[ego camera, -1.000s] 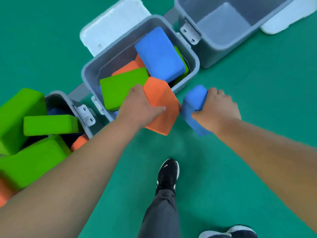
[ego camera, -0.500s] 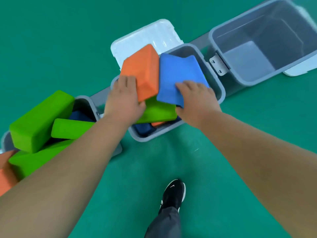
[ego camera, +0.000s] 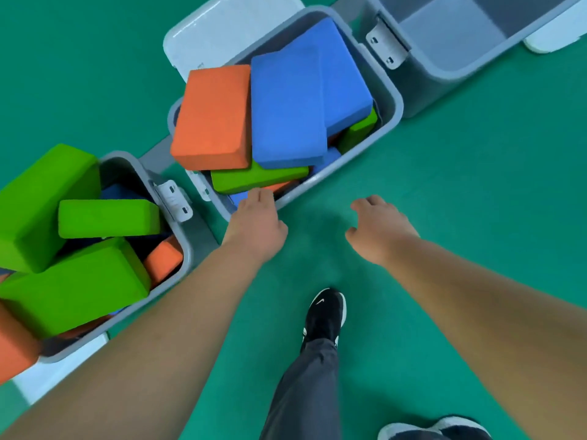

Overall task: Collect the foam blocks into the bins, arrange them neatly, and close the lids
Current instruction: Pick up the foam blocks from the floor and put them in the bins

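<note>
The middle grey bin (ego camera: 392, 100) is heaped with foam blocks: an orange block (ego camera: 212, 117) and a blue block (ego camera: 287, 109) lie on top, over a green block (ego camera: 257, 179) and another blue one. My left hand (ego camera: 255, 225) is at the bin's near rim, fingertips at the green block's edge, holding nothing. My right hand (ego camera: 378, 228) hovers over the floor with loosely curled fingers, empty. The left grey bin (ego camera: 187, 249) overflows with green blocks (ego camera: 108, 217) and orange ones.
An empty grey bin (ego camera: 444, 71) stands at the upper right, its white lid (ego camera: 552, 36) behind it. The middle bin's white lid (ego camera: 222, 30) lies open behind it. Green floor all around; my black shoe (ego camera: 325, 312) is below the hands.
Both hands have let go of the orange and blue blocks, which now lie on top of the middle bin's heap. The hands have drawn back toward me.
</note>
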Demonstrator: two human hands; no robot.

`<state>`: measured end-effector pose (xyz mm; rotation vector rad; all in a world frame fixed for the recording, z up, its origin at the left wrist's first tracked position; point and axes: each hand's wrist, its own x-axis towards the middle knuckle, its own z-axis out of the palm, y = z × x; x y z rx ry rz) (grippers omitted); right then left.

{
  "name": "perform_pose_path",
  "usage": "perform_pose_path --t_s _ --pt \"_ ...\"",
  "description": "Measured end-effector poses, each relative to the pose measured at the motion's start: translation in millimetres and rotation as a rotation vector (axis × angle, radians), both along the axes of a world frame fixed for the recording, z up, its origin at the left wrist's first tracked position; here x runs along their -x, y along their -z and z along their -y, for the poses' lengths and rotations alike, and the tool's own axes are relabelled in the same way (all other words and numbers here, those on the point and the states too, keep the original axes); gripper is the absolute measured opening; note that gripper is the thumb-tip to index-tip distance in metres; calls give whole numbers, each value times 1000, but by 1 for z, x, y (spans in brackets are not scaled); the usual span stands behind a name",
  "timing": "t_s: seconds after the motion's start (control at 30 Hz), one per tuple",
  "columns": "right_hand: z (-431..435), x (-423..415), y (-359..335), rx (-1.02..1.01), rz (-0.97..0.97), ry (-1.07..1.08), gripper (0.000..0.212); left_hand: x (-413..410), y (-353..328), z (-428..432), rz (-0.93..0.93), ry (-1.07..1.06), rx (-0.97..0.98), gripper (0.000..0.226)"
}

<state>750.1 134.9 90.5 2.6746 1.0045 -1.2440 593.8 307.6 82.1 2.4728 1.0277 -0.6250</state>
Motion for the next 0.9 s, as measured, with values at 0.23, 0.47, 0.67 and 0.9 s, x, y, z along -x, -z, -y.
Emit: perform_pose_path --t_s 0.23,0.47,0.67,0.9 --pt "109 -10 20 98 -28 194 43 -31 21 73 -187 202 120 43" --pt "254 -13 32 209 -32 347 38 -81 37 181 -280 428 168 39" --pt "385 -7 39 236 -55 568 42 -128 43 310 -339 725 188 39" --pt "538 22 40 217 -146 875 32 -156 36 467 -410 962 155 42"
